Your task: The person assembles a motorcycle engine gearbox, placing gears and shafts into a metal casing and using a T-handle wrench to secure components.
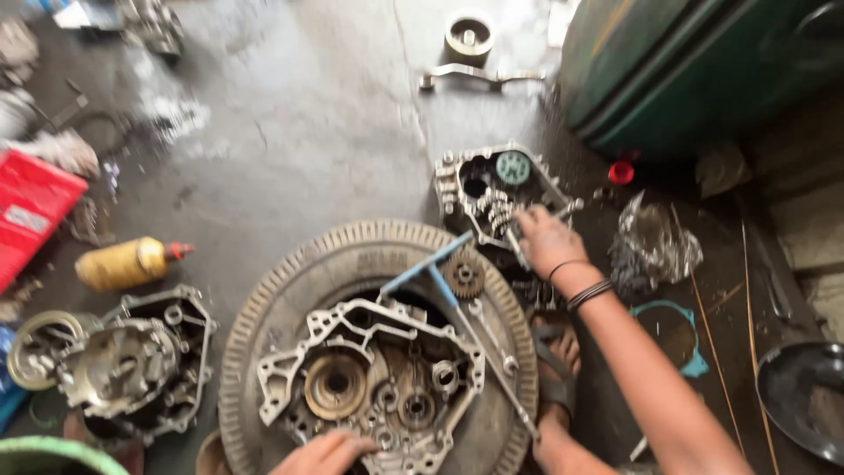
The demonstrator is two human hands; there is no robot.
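Two engine casings lie within the person's reach, and a third sits off to the left. At the far left edge is a red box [31, 207], and right of it a yellow bottle [123, 262] with a red tip lies on its side on the concrete floor [308, 132]. Below the bottle rests a left casing [132, 361] with a round cover against its left side. In the middle, a tyre [264, 325] lies flat and carries the middle casing [369, 383]. The left hand [327, 453] rests flat on that casing's lower edge, fingers spread and gripping nothing that shows. A blue T-wrench [428, 264] lies across the tyre's top, a small gear [463, 275] just right of it, and a long spanner [492, 347] runs down the tyre's right side. Beyond the tyre lies the far casing [492, 189], with gears inside. The right hand [545, 239] reaches onto its right side, fingers curled on a small metal part; blur hides exactly what it pinches. Right of the wrist lie crumpled foil [655, 242] and a teal gasket [677, 330]. A green drum [686, 62] fills the upper right, and a dark pan [804, 396] sits at the right edge.
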